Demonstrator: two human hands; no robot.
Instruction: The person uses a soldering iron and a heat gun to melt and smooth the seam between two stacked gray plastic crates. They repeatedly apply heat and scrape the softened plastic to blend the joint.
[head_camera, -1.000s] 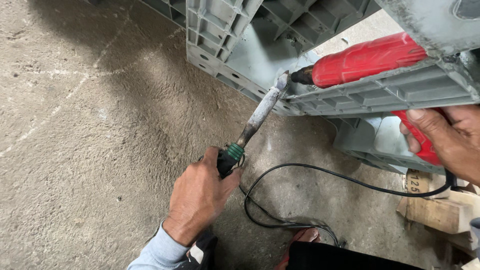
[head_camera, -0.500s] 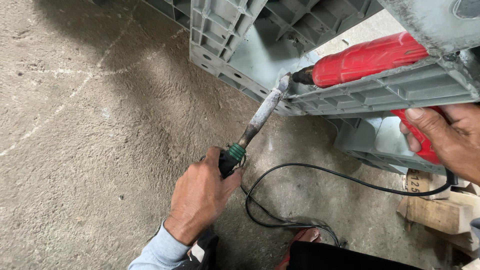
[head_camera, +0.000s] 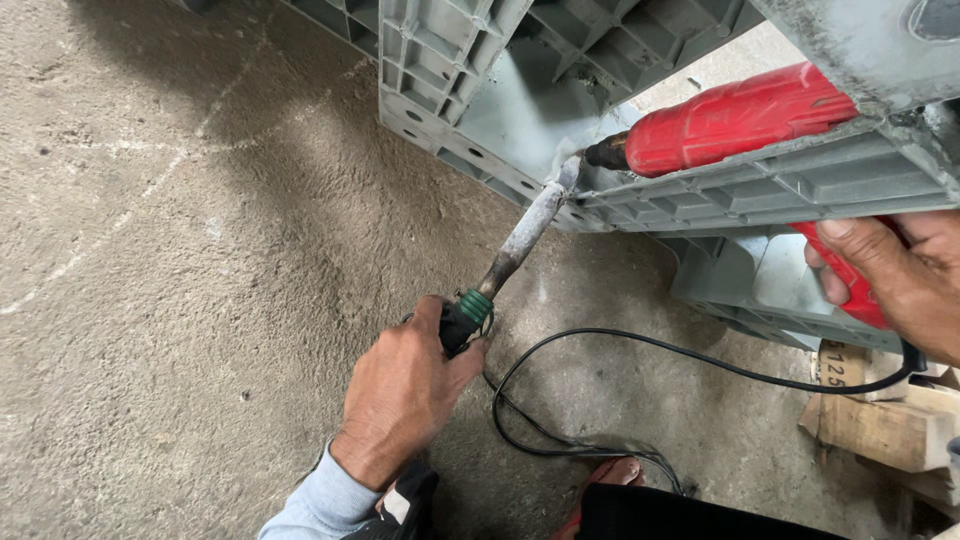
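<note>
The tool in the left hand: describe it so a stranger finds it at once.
Start at the grey plastic pallet propped above the concrete floor. From its lower edge a dirty metal rod slants down to the left hand. A green collar marks it, unlike the red tool.

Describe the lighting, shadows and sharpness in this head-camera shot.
Head view: soft daylight, no harsh glare; a broad shadow darkens the concrete floor at the top left beside the grey plastic pallet. The left hand on the soldering iron and the red power tool in the right hand are sharp; the frame edges bend slightly, as with a wide lens.
</note>
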